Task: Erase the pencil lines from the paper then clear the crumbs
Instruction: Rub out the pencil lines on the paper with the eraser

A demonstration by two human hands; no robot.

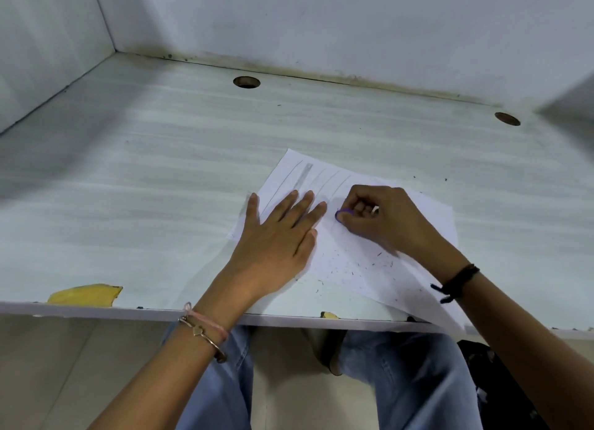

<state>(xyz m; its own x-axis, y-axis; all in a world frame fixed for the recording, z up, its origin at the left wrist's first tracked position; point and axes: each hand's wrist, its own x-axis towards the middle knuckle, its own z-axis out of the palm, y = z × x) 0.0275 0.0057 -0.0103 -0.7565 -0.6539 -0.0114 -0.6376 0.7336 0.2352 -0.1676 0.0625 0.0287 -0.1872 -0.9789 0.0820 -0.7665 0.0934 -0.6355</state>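
On my feed the paper [414,224] lies at an angle on the pale worktop [160,188], its near corner hanging over the front edge on the right. The left hand [279,233] rests flat on the sheet's left side, fingers straight and spread and pressing it down, with the thumb out over the worktop. The right hand [382,217] is curled tight around a small purple eraser [341,212], pinching it at the fingertips with its tip down on the paper just beside the left hand's fingers.

Beyond both hands I can make out several grey pencil lines [321,180] running across the far part of the sheet, one of them a broad shaded band. Dark crumbs [369,264] are scattered over the near part of the paper below the right hand, and a few lie on the worktop close to its edge.

Two round holes [246,82] sit near the back wall, and a yellow patch [85,294] shows at the worktop's front edge on the left.
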